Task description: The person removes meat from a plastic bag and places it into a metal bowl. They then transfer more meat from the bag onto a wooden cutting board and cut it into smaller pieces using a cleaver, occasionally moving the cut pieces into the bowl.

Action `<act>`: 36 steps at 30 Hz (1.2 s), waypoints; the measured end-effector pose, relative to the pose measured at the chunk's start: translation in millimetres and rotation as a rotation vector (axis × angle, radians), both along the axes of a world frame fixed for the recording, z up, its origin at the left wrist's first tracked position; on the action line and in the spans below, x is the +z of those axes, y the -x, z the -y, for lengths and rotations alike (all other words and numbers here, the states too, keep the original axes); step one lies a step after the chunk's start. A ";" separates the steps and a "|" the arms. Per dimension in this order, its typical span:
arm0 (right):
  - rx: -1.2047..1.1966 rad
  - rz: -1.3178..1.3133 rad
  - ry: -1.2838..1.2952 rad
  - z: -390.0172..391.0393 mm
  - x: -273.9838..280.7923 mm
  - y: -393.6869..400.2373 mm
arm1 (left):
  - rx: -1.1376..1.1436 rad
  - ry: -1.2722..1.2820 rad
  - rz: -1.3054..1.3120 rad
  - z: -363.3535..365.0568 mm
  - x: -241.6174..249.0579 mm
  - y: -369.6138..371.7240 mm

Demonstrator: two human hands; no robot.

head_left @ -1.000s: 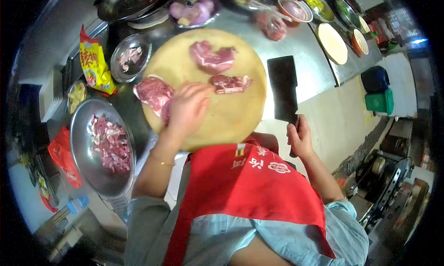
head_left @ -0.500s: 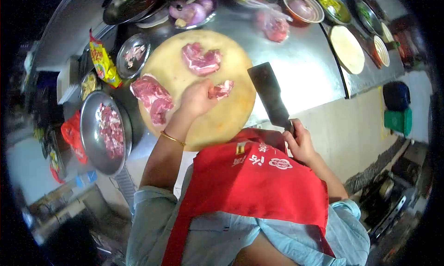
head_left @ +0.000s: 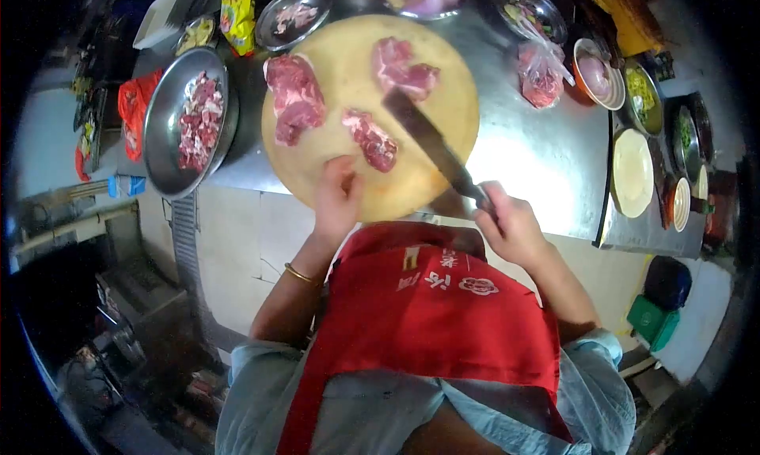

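My right hand (head_left: pixel 511 221) grips the handle of a cleaver (head_left: pixel 431 142), its dark blade reaching up and left over the round cutting board (head_left: pixel 443 59). Above the board's near edge is my left hand (head_left: pixel 339 190), fingers curled in and nothing seen in them. Just beyond its fingers lies a small strip of raw meat (head_left: pixel 370 140), apart from the hand. Two larger pieces rest on the board: one piece of meat (head_left: pixel 294 98) at the left and another raw chunk (head_left: pixel 405 71) at the back, near the blade's tip.
A big metal bowl of cut meat (head_left: pixel 224 130) stands left of the board. Behind it are a small metal dish (head_left: pixel 317 3) with meat scraps and a yellow packet (head_left: pixel 237 15). To the right sit a bagged lump of meat (head_left: pixel 541 75), a bowl with an onion (head_left: pixel 594 75) and a pale oval board (head_left: pixel 633 174).
My left hand has let go of the small meat strip, which now lies on the board, and has drawn back. The cleaver has swung in over the board. The view has shifted.
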State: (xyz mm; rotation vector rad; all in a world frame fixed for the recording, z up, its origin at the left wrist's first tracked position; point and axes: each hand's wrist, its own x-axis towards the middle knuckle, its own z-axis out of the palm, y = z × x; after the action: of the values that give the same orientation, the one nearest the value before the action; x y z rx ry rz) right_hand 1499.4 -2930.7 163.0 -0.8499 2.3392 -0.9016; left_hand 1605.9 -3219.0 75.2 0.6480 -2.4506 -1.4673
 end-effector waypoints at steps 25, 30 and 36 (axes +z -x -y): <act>0.185 -0.189 -0.573 106.6 15.5 -7.7 | -0.503 0.506 -0.292 51.1 -12.6 45.3; 0.197 -0.317 -0.367 163.8 -15.5 14.8 | -0.505 0.476 -0.263 49.4 -9.0 44.0; 0.136 -0.188 -0.473 98.1 6.5 0.4 | -0.478 0.510 -0.188 46.3 -2.8 34.4</act>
State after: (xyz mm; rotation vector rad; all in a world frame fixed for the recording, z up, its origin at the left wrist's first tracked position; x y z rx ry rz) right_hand 1499.0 -3028.7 169.5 -0.9024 2.4657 -0.1982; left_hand 1571.5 -3265.3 72.4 -0.1789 -2.7674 -0.8891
